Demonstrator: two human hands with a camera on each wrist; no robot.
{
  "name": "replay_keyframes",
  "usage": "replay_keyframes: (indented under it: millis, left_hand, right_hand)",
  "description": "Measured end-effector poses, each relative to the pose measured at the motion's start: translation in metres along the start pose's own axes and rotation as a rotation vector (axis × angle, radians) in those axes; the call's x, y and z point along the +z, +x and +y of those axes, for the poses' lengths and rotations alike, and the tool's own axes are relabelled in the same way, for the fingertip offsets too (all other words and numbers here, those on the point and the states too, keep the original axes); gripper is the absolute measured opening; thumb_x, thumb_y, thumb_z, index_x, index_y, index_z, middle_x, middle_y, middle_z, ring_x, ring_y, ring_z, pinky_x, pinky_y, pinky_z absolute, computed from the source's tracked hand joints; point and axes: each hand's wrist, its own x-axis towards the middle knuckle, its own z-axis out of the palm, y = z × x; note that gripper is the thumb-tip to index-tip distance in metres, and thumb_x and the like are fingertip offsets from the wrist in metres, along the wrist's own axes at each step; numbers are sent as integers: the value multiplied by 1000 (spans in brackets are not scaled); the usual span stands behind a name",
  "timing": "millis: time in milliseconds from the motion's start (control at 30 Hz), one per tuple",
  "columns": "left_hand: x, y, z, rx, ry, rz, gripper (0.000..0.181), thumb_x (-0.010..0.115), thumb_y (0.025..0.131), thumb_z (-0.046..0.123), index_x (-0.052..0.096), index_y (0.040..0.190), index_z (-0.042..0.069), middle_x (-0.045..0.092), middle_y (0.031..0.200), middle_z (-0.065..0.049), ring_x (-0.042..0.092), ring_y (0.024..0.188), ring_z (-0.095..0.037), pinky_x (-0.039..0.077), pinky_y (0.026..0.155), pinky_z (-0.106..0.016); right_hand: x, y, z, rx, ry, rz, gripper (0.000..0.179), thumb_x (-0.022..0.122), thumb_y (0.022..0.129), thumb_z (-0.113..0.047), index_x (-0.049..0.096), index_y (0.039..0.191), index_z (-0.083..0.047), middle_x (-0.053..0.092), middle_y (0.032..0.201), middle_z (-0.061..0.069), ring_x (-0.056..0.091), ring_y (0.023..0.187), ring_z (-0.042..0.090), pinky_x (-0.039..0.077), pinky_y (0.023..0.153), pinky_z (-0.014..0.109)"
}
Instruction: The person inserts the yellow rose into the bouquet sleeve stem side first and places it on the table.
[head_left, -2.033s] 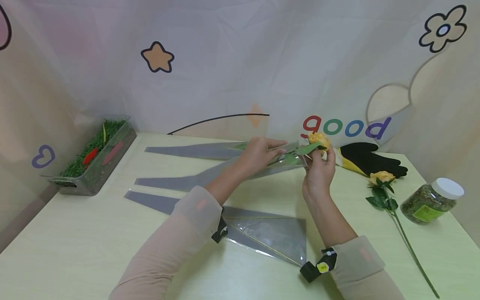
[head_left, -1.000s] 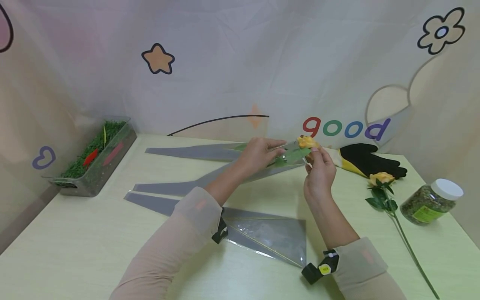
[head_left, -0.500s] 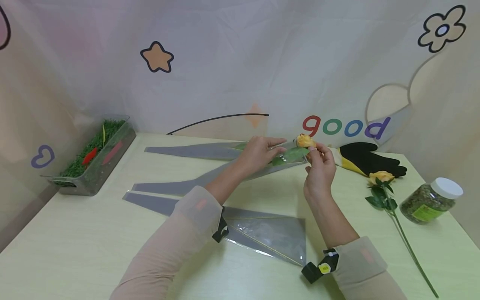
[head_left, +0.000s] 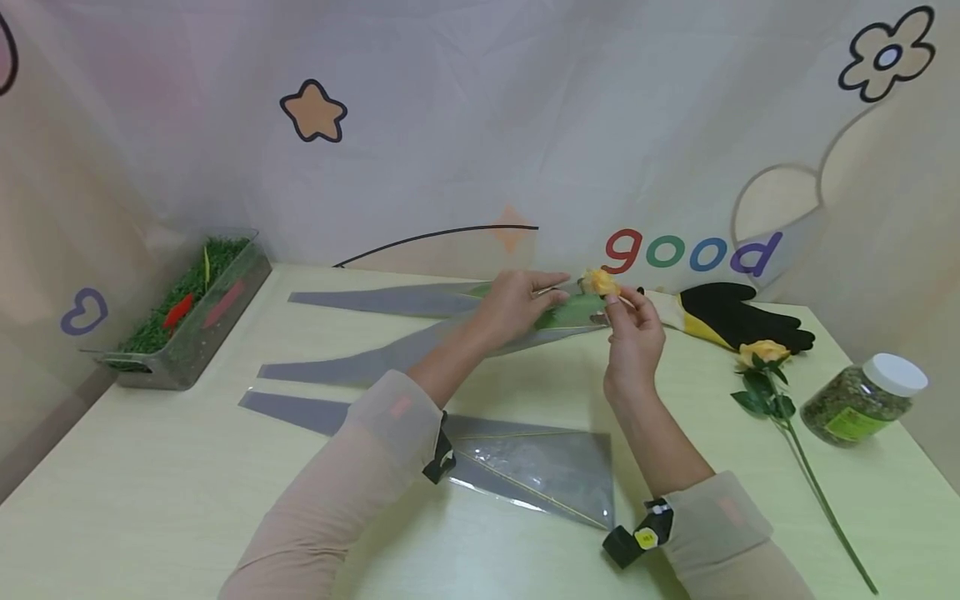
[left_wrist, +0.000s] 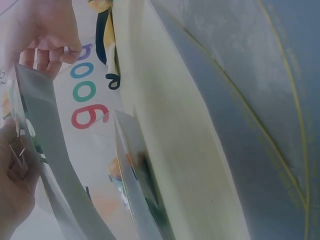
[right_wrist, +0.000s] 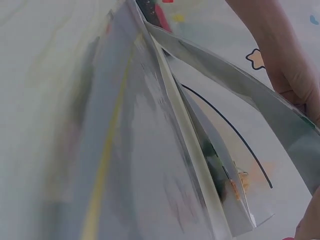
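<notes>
A yellow artificial rose (head_left: 598,282) sits with its stem and green leaves inside a grey and clear tapered flower sleeve (head_left: 390,354), the bloom at the wide end. My left hand (head_left: 517,310) pinches the sleeve's upper edge between thumb and fingers. At the wide end my right hand (head_left: 636,342) pinches the rose just beside its bloom; the exact contact is partly hidden. In the left wrist view, the left hand (left_wrist: 17,185) is at the sleeve's rim and the right hand (left_wrist: 47,35) at its end. Nearer me lies a flat sleeve (head_left: 540,475) with gold lines.
Behind lies another sleeve (head_left: 375,300) with green leaves in it. To the right are a second yellow rose (head_left: 765,357), a black and yellow glove (head_left: 738,317) and a white-lidded jar (head_left: 862,400). A clear bin (head_left: 187,367) of artificial grass stands at the left.
The rose has moved left and deeper into the sleeve, its leaves now inside. My right hand has followed it slightly leftward. The left hand has stayed nearly in place.
</notes>
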Motion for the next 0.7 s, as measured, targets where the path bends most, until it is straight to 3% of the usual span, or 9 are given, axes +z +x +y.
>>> replay_keyframes:
  millis: [100,300,533,700]
  left_hand:
    - [0,0,0,1,3,-2,37,58,90,27,60,124,13,59,121,-6,45,61,-9,43,77,-21]
    - [-1,0,1,7,9,10,36,59,90,26,61,123,12,60,120,-6,48,68,-7,42,74,-21]
    - [0,0,1,26,22,4,37,58,91,28,60,124,12,68,93,-11,28,50,-10,39,67,-20]
    - [-1,-1,1,47,19,33,36,59,90,26,61,123,10,67,103,-9,30,53,-10,37,65,-18]
  right_hand:
    - [1,0,0,14,1,17,20,63,89,-26,62,107,-17,55,103,-3,51,89,9,32,67,22]
    - [3,-1,0,14,-7,26,17,63,89,-25,63,103,-15,54,101,-3,50,88,10,35,74,26]
    - [3,-1,-1,-2,-2,11,10,66,87,-24,65,93,-16,56,92,-3,52,83,9,36,72,24]
    - [2,-1,-3,6,-38,-16,19,65,87,-25,67,102,-12,55,97,-1,51,87,10,40,80,20]
